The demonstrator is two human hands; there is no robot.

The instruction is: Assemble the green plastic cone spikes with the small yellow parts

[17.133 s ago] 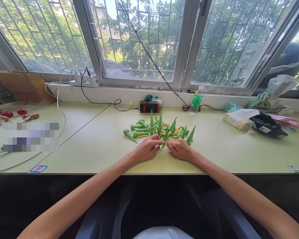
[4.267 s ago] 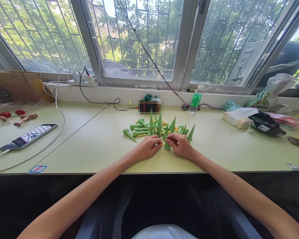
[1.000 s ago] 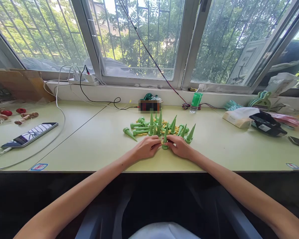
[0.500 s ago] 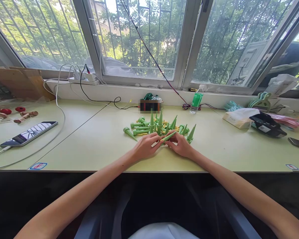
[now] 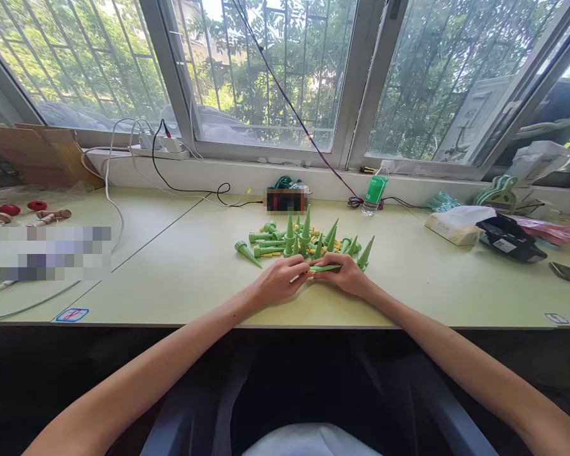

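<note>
Both hands meet above the table, in front of a heap of green plastic watering spikes (image 5: 305, 231). A single green watering spike (image 5: 327, 268) lies nearly level between them, its tip pointing right. My right hand (image 5: 346, 273) is closed around its tapered body. My left hand (image 5: 281, 278) pinches its left end, where a small yellow-orange bit shows; the fingers partly hide how it is joined. Behind the hands, several spikes stand tip up, while others lie on their sides among small yellow pieces (image 5: 272, 254). One loose spike (image 5: 247, 253) rests at the heap's left edge.
A water bottle (image 5: 376, 189) stands behind the heap to the right. Farther right are a tissue pack (image 5: 451, 228), a black item (image 5: 512, 237) and a dark phone (image 5: 569, 273). Wooden toys (image 5: 52, 215) and a white cable (image 5: 121, 218) lie at left.
The held spike has swung from slanting up to the right to nearly level. My right hand's fingers have shifted over its body. My left hand stays at about the same spot.
</note>
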